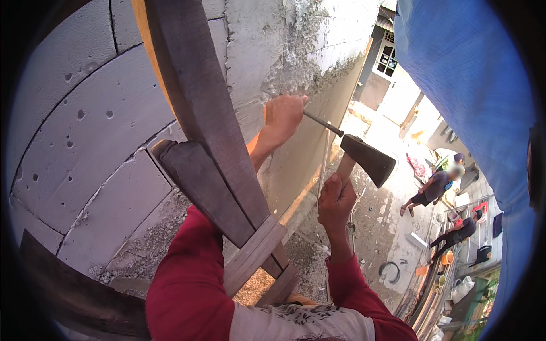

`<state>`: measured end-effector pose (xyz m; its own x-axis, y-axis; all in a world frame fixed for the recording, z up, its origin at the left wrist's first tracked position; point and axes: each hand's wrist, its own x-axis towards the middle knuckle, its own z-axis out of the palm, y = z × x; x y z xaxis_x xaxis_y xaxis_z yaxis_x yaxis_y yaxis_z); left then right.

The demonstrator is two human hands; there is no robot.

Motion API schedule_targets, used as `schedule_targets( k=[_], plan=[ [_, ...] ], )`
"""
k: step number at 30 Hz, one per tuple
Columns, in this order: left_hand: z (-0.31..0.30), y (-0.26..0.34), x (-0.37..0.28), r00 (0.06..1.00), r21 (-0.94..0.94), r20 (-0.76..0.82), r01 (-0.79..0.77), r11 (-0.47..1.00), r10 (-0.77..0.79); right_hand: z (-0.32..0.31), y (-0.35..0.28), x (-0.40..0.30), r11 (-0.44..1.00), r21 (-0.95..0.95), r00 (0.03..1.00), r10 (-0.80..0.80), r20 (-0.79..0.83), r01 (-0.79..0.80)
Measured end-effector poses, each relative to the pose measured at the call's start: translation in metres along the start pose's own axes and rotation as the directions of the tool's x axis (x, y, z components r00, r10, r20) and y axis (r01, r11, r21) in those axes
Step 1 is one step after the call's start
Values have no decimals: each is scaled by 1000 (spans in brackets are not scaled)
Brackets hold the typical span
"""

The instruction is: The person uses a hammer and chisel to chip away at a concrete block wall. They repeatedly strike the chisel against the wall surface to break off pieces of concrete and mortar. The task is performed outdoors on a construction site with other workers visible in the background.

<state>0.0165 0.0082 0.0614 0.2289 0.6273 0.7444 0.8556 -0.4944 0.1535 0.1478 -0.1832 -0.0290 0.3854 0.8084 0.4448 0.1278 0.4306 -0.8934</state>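
Note:
My left hand [283, 113] is wrapped around a thin steel rod chisel [322, 122], its arm reaching behind a wooden beam. The rod's far end points at rough, chipped mortar on the wall [294, 64]; the exact contact is hard to make out. A hatchet [369, 160] is in my right hand [337, 200], gripped by its wooden handle. The back of its head is right by the rod's struck end, with the cutting edge facing away. Whether metal touches metal, I cannot tell.
Dark wooden beams [204, 98] and a short crosspiece [256, 255] stand close before me. Pale blocks [98, 115] form the wall at left. A blue tarp [465, 85] hangs at right. Far below, several people [435, 187] stand in a yard near a coiled hose [389, 272].

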Motion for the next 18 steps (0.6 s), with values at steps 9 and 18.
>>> schedule_targets(
  k=[9,18],
  plan=[
    [-12,2,10,992,29,-108,-61,998,64,-30,-57,13,977,147,971,-125,-203,157],
    [-17,10,32,999,-12,-41,10,1000,-10,-31,-98,25,686,311,745,-528,-409,657]
  ],
)
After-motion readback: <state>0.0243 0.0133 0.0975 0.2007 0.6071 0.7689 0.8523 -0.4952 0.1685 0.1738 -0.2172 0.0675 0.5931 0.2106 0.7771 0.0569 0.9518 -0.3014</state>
